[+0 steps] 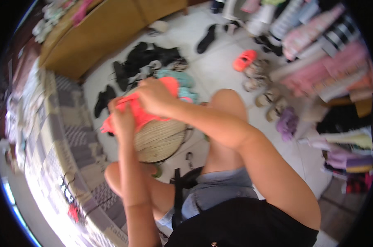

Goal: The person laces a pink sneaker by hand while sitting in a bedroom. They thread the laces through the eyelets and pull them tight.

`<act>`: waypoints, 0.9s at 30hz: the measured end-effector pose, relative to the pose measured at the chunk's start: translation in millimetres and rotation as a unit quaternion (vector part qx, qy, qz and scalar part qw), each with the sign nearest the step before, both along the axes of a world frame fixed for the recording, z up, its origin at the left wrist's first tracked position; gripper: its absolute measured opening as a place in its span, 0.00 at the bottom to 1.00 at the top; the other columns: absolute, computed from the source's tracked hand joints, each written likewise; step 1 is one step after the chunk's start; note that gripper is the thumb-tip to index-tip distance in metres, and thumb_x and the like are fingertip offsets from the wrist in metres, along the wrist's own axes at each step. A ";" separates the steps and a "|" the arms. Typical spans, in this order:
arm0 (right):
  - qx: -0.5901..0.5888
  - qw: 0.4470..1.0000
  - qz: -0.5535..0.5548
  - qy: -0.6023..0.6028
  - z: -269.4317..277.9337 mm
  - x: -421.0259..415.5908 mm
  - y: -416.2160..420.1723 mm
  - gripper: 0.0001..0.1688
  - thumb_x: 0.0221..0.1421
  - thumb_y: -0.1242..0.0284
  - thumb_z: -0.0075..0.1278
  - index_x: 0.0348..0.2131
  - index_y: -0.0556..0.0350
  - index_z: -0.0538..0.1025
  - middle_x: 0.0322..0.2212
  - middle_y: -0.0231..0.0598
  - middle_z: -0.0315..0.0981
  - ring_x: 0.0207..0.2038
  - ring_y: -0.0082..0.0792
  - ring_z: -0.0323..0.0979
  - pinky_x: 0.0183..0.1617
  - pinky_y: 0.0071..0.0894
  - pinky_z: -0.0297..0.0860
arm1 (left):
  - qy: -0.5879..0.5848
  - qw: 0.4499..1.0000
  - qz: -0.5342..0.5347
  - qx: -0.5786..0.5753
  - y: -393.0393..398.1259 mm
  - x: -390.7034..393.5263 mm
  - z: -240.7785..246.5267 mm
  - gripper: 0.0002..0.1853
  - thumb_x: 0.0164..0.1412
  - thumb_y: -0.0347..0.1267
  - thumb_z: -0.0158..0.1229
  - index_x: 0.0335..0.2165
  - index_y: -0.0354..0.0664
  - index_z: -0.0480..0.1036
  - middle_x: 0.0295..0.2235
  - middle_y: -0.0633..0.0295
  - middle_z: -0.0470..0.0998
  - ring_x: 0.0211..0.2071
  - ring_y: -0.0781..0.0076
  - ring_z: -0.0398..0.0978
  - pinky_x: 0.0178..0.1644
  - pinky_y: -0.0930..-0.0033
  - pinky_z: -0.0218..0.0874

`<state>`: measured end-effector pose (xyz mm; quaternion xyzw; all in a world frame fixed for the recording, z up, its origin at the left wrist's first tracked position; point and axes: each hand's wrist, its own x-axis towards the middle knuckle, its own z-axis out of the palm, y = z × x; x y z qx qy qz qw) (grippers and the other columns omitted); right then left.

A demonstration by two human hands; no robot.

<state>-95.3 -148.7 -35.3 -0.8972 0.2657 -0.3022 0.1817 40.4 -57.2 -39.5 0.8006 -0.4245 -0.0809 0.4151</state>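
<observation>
Bright coral fabric, apparently a small garment (140,115), is stretched between my two hands. My left hand (121,115) grips its near left part, the fingers wrapped over the cloth. With bent fingers, my right hand (154,94) pinches the same cloth farther right. Motion blur hides the exact finger contact. Directly below the cloth, a round woven straw mat or basket (161,140) with a dark rim lies on the floor between my legs. Just beyond the coral cloth is a mint-green garment (178,81).
Black shoes or clothes (137,61) are heaped on the white tiled floor (217,71). Several sandals (269,97) and a purple shoe (286,123) stand to the right. Hanging clothes (328,71) line the right side. A bed with a patchwork cover (78,132) borders the left, near a wooden panel (103,34).
</observation>
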 end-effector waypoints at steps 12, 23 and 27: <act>-0.019 0.997 -0.041 0.057 -2.5 -2.5 3.5 0.13 0.46 0.69 0.52 0.27 0.64 0.75 0.30 0.45 0.71 0.36 0.42 0.70 0.39 0.39 0.66 | 0.090 0.996 0.007 0.019 -1.8 -15.9 17.9 0.14 0.61 0.31 0.52 0.45 0.40 0.67 0.39 0.58 0.74 0.40 0.71 0.71 0.46 0.71 0.62; 0.558 0.668 0.462 -0.168 62.8 -48.9 9.0 0.09 0.49 0.71 0.48 0.20 0.56 0.71 0.19 0.25 0.63 0.26 0.18 0.62 0.30 0.20 0.57 | 0.246 0.969 0.008 -0.031 -10.3 19.0 -21.0 0.12 0.59 0.28 0.52 0.43 0.42 0.67 0.30 0.65 0.74 0.29 0.78 0.71 0.33 0.77 0.62; 0.557 0.725 0.381 -0.135 80.8 -69.1 -0.5 0.10 0.50 0.69 0.50 0.22 0.57 0.74 0.21 0.25 0.68 0.26 0.16 0.63 0.28 0.21 0.59 | 0.106 0.992 0.011 0.060 -6.7 -7.3 3.2 0.14 0.60 0.31 0.52 0.45 0.43 0.67 0.34 0.60 0.77 0.32 0.71 0.74 0.35 0.70 0.64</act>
